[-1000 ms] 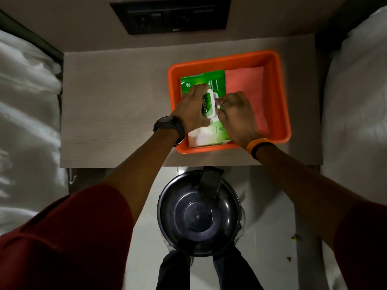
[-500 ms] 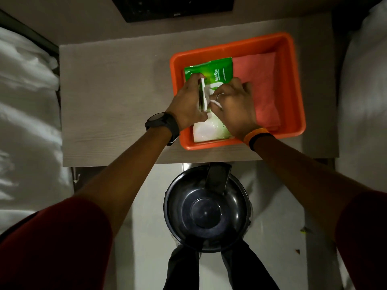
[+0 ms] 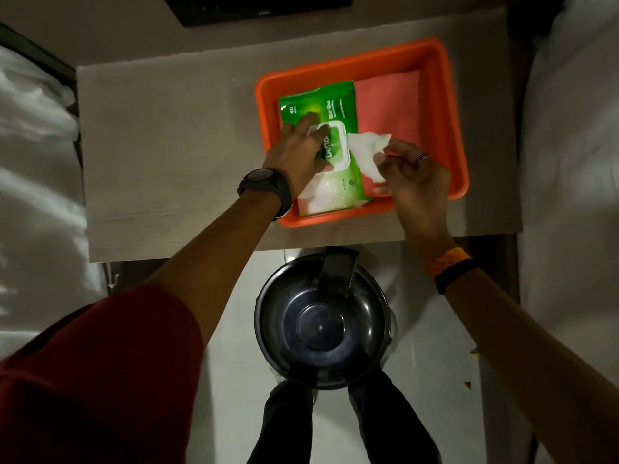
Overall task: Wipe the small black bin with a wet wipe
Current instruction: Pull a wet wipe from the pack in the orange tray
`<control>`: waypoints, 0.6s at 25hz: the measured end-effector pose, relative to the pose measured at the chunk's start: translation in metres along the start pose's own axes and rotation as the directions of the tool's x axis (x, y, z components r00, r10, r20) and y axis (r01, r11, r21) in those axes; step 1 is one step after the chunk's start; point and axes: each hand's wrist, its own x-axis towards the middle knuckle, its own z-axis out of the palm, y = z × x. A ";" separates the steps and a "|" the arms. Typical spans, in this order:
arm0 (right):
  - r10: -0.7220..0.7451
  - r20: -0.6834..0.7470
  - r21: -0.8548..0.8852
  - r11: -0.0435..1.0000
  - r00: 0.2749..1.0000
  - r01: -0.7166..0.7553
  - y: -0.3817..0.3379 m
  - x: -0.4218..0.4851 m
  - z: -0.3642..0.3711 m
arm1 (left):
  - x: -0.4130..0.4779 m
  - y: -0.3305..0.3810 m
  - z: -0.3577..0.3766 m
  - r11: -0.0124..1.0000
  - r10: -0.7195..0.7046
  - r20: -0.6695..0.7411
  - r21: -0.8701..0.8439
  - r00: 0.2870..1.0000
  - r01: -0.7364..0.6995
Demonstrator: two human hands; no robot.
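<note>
The small black bin (image 3: 321, 326) stands on the floor below the table edge, round lid closed, between my feet. A green pack of wet wipes (image 3: 318, 105) lies in an orange tray (image 3: 452, 128) on the table. My left hand (image 3: 299, 152) rests flat on the pack, fingers spread over its white flap. My right hand (image 3: 412, 182) pinches a white wet wipe (image 3: 366, 152) just right of the flap, above the tray.
A pink cloth (image 3: 388, 105) lies in the tray's right half. The wooden table (image 3: 167, 155) stretches left of the tray. White bedding (image 3: 33, 182) flanks the table on the left, and more white bedding (image 3: 572, 162) on the right. A dark panel (image 3: 254, 8) sits on the wall behind.
The pack's flap, lifted half a second ago, now lies down under my left hand. My right hand has pulled a white wipe out and moved right with it.
</note>
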 end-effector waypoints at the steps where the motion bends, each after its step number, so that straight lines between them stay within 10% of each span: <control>1: 0.021 0.009 0.038 0.999 1.000 -0.021 0.004 -0.011 -0.003 | -0.007 0.003 0.003 0.999 0.026 -0.062 0.029 0.998 -0.024; 4: 0.075 -0.028 0.196 0.978 0.997 -0.069 0.021 -0.052 -0.006 | -0.041 0.014 0.010 0.973 0.189 -0.256 -0.083 0.948 -0.216; 8: 0.170 0.017 0.351 0.921 0.985 -0.166 0.052 -0.112 -0.011 | -0.107 0.036 0.033 0.885 0.290 -0.176 -0.325 0.941 -0.334; 15: 0.264 -0.202 -0.012 0.962 0.943 -0.272 0.138 -0.186 -0.044 | -0.150 0.054 0.123 0.932 0.337 0.133 -0.185 0.932 -0.311</control>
